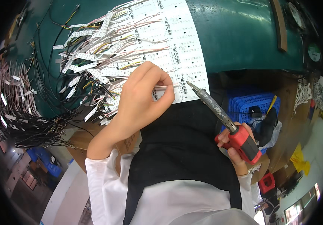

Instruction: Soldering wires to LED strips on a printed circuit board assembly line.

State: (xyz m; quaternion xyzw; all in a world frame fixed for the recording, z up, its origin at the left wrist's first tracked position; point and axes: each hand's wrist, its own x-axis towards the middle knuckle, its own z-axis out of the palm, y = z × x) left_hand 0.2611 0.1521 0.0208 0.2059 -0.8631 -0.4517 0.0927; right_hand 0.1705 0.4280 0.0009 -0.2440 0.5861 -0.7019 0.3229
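Observation:
My left hand (140,99) pinches a thin pale wire (167,87) between thumb and fingers, its end lying on the white circuit strip panel (185,48) at the green bench's near edge. My right hand (236,144) grips the red handle of a soldering iron (221,114). The iron's dark metal shaft points up and left, and its tip hovers just right of the wire's end, over the panel's lower right corner. Both sleeves are white, and a black apron covers my lap.
Many pink, yellow and black wires with white labels (94,63) spread over the green bench top (240,33). A bundle of black wires (26,123) hangs at the left. A blue plastic crate (244,103) stands under the bench at right, with a cardboard box (84,138) below left.

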